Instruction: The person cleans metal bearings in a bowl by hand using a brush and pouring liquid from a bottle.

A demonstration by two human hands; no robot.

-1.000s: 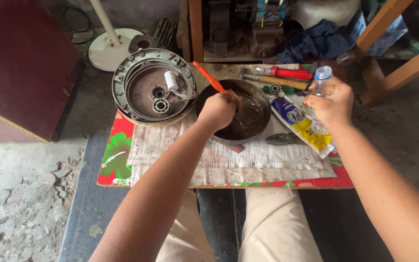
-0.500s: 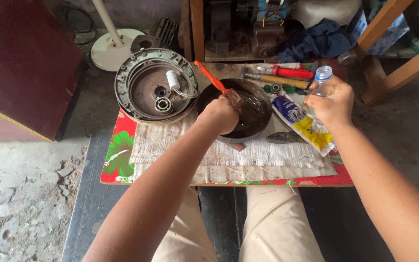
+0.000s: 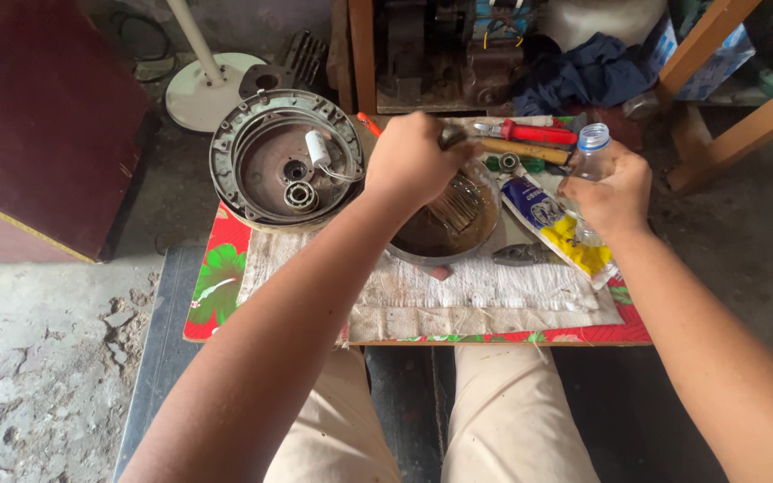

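Left hand (image 3: 415, 156) wrapped tight round a brush (image 3: 458, 204), orange handle tip poking out at 10 o'clock, bristles down in the bowl (image 3: 485, 234) of brown liquid, likely to soak them. Right hand (image 3: 615, 192) closed round a clear bottle (image 3: 590, 156), held upright at 3 o'clock of the bowl, cap on top, so nothing spills. Round metal cover (image 3: 286, 161) at 9 o'clock of the bowl, open side up. Tools (image 3: 530, 134) lined up at 12 o'clock, close to reach. Tube (image 3: 558, 225) flat between bowl and bottle. All on a dirty cloth (image 3: 485, 300).

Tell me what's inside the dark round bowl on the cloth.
The bowl holds dirty brown liquid and the bristles of a brush, gripped by the left hand. That hand covers the bowl's far left part, so anything there is hidden.
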